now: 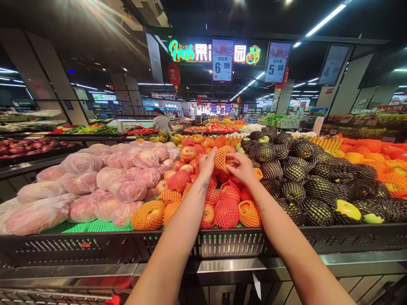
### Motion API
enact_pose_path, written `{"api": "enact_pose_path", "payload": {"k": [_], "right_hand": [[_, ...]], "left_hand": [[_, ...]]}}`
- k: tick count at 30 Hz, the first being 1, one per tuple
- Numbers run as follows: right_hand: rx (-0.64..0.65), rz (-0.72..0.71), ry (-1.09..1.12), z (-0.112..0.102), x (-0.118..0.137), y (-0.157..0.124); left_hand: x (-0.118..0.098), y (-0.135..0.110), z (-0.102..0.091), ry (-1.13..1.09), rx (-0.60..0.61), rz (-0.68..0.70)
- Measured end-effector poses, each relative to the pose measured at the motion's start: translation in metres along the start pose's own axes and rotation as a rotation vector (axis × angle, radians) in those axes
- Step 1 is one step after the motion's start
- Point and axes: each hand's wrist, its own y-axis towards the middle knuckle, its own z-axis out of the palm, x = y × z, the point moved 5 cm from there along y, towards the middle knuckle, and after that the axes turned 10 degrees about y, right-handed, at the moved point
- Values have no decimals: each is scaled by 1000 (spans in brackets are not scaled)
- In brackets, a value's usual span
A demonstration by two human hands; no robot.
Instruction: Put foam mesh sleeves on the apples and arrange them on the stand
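Illuminated sign (214, 52), reading "Fresh" with "果" and "园", the middle partly covered by a price panel (222, 60) marked 6.98; second panel (278, 62), "青苹果", 5.98; third panel (333, 64), dim, a "4" legible, the rest too faint. One orange foam-netted fruit (221, 159), held between both hands above the netted red apples (226, 210), between bagged fruit (131, 192) and black-netted fruit (319, 192). Left hand (207, 162): thumb upright along the net's side, grasping; other fingers largely concealed. Right hand (241, 167): fingers bent, tips closed on the net's opposite side. Shopping cart (113, 300), cut off at lower left.
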Motion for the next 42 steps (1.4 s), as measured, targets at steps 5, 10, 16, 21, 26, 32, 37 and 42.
{"api": "enact_pose_path", "payload": {"k": [5, 10, 16, 21, 26, 32, 37, 42], "right_hand": [[88, -95, -146, 8, -2, -2], [43, -9, -163, 6, -14, -1], [-273, 202, 236, -15, -29, 3], [-391, 368, 540, -16, -41, 1], [-396, 430, 645, -14, -45, -1], [-408, 381, 604, -19, -39, 0], [-446, 387, 594, -19, -39, -1], [-437, 471, 743, -12, -42, -1]], "left_hand": [[1, -1, -5, 186, -17, -3], [-5, -5, 1, 129, 15, 75], [-11, -16, 22, 69, 226, 81], [-18, -18, 19, 38, 237, 122], [-23, -17, 14, 15, 213, 139], [-19, -23, 25, 83, 327, 156], [-21, -15, 19, 78, 217, 272], [-15, -5, 14, 123, 169, 269]]}}
